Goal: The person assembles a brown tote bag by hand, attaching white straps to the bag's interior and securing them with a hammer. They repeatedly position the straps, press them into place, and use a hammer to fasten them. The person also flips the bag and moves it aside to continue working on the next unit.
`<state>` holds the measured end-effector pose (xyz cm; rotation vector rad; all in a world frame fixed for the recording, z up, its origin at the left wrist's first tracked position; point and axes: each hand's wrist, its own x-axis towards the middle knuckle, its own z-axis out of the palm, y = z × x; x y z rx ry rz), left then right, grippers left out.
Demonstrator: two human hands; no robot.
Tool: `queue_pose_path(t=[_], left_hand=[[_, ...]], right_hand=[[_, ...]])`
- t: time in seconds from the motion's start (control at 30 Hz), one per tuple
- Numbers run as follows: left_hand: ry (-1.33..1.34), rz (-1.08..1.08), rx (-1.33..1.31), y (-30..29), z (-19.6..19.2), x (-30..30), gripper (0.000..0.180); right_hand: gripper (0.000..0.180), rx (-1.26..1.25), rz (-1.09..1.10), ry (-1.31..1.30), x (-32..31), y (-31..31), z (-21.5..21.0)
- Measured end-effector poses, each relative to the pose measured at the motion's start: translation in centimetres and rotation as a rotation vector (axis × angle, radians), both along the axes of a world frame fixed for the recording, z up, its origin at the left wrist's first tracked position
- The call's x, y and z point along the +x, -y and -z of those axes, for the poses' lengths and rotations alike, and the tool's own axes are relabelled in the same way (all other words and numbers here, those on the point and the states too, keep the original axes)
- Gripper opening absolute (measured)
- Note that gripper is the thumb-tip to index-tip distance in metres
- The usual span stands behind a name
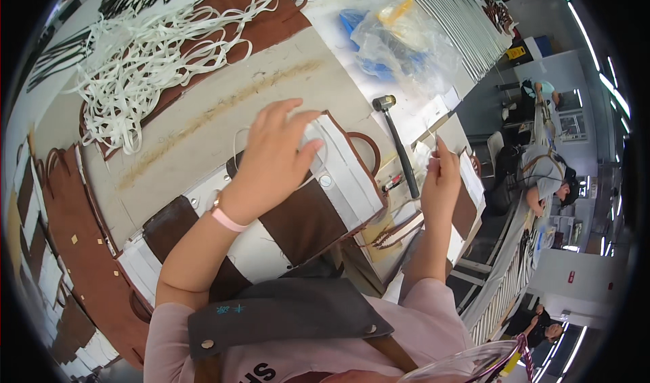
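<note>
- Left hand (279,143): grip apart, fingers curved over a brown-and-white panel (305,222) on the bench (332,14).
- Right hand (441,173): raised near papers; whether its grip is clamped, I cannot tell.
- Hammer (400,147): between the hands.
- White straps (156,51): heaped at upper left.

A broad strip of bare board (223,102) runs between the white straps (156,61) and the bag (305,217), and a hand could pass along it. The straps' tangled heap blocks a low path at far left. Between the left fingers (305,120) and right fingers (441,154), the handle (374,146) and hammer (399,146) obstruct the low route. A narrow gap of counter (352,105) separates bag and hammer head; beyond, crumpled plastic (413,41) and rods (460,24) crowd the far side.
</note>
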<state>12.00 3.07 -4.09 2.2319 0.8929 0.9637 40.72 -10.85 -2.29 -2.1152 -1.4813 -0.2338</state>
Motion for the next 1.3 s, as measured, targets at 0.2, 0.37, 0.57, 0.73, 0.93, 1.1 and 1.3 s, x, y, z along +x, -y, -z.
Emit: queue_pose_path(t=[0.2, 0.37, 0.57, 0.73, 0.93, 1.1, 1.3], left_hand=[[-0.017, 0.022, -0.024, 1.0, -4.5, -3.4, 0.027], [-0.255, 0.119, -0.117, 3.6, -2.1, -4.3, 0.024], [-0.576, 0.113, 0.168, 4.9, 4.7, -4.8, 0.012], [-0.326, 0.176, 0.130, 7.2, 2.0, -7.9, 0.007], [-0.228, -0.005, -0.016, 9.9, -4.5, -14.3, 0.012], [-0.150, -0.256, -0.105, 12.9, -6.0, -21.5, 0.013], [-0.030, -0.539, -0.418, 16.1, -3.5, -27.6, 0.009]], right_hand=[[0.041, -0.082, 0.247, -0.496, 2.1, 0.8, 0.9], [0.034, -0.259, 0.327, -0.165, 6.8, 3.5, 4.8], [0.041, -0.061, 0.166, 0.041, 2.6, 2.3, 3.9], [0.036, 0.073, -0.702, -0.223, -12.4, -1.9, 1.8], [0.014, -0.507, -0.942, -0.734, -18.4, -3.2, -0.3], [0.015, -0.684, -1.026, -0.903, -16.5, -5.5, -2.4], [0.012, -0.742, -0.975, -0.836, -12.4, -6.9, -2.9]])
